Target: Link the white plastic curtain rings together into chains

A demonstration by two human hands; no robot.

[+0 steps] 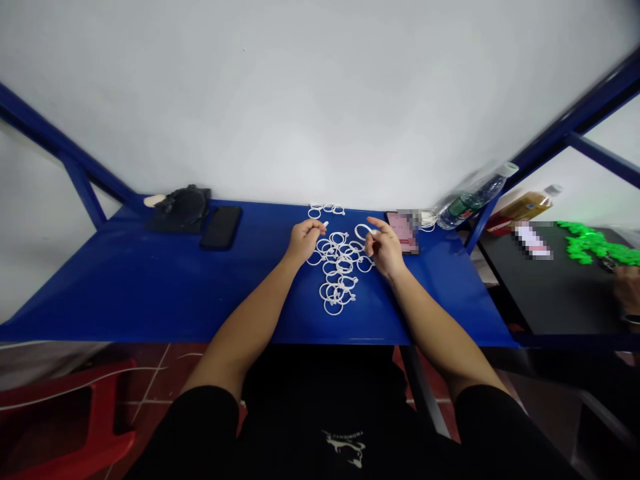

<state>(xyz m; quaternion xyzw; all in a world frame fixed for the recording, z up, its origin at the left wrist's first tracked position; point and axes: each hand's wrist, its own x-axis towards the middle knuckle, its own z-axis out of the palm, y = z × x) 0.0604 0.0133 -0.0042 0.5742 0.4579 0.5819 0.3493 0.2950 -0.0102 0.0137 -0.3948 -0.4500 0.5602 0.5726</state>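
Note:
My left hand (303, 241) is closed in a pinch above the left side of the pile, and the tip of a small white piece (326, 224) sticks out from its fingers. The rest of that piece is hidden. On the other side, my right hand (384, 249) grips a white plastic ring (361, 231) between thumb and fingers, with the index finger stretched out. Between and below both hands lies a loose pile of white rings (344, 265), several with small eyelets on their rims. A few more white rings (327, 211) lie by the wall.
The blue table (150, 287) meets a white wall. On it are a black phone (221, 227), a dark pouch-like item (183, 210), a lit phone (404, 233), a white cable (427, 221) and a plastic bottle (470, 200). Another person's hand (627, 290) is near green pieces (595, 244).

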